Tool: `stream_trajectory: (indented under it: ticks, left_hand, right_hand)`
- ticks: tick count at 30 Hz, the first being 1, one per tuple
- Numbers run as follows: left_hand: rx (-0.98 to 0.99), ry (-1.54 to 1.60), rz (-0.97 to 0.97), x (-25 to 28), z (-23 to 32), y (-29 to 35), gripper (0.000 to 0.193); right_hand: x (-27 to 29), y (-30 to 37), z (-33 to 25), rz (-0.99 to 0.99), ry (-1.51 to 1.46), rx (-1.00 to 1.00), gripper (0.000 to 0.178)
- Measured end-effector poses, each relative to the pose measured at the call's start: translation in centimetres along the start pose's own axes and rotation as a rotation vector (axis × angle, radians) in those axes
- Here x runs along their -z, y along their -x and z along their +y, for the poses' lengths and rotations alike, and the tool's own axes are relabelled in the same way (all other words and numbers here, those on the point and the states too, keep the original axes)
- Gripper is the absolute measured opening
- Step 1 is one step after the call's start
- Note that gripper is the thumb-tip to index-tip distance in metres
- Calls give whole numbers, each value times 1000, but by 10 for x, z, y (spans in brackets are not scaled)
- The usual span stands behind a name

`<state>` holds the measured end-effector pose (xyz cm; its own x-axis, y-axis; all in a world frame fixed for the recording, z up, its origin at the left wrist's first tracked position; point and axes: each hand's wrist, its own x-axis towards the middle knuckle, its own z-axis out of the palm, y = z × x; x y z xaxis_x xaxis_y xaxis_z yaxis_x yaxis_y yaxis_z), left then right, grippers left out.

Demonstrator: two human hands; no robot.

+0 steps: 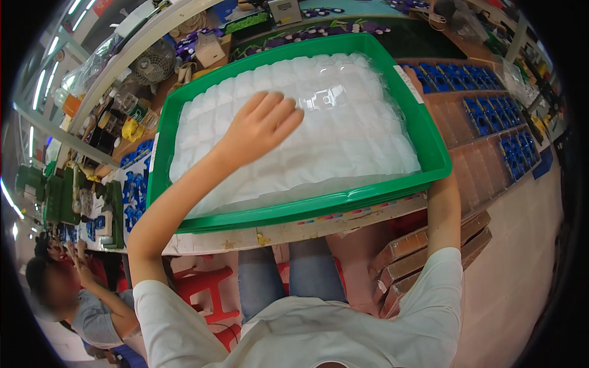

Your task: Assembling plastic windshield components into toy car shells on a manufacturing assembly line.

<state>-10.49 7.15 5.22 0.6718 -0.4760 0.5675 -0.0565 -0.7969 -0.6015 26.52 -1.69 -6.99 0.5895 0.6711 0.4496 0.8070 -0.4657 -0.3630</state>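
A large green plastic tray (310, 207) lies before me, filled with rows of white, padded-looking packs (343, 138) under shiny clear film. Over the middle of these packs is my left hand (264, 126), its fingers curled into a loose fist. The underside of that hand is hidden, so I cannot make out whether anything is in it or whether it touches the film. My right arm runs up outside the tray's right wall. At the far right rim my right hand (414, 81) grips the tray's side, mostly hidden behind the wall.
Blue parts in clear trays (491, 113) lie on the bench to the right. Brown cartons (423, 257) stand below. A fan (153, 63) and bottles (132, 107) are at the left back. Near a red stool (205, 291), another person (98, 306) sits at lower left.
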Motion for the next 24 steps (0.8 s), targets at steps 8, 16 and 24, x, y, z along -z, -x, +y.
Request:
stream_trajectory:
  ticks: [8, 16, 24]
  left_hand:
    - [11, -332, -29, 86, 42, 23, 11]
    - [1007, 512, 110, 141, 62, 33, 15]
    - [1535, 1382, 481, 159, 101, 67, 15]
  right_hand:
    - [-17, -6, -1, 212, -74, -5, 38]
    - [-7, -26, 76, 861, -497, -3, 52]
    - [164, 62, -2, 652, -1298, -347, 38]
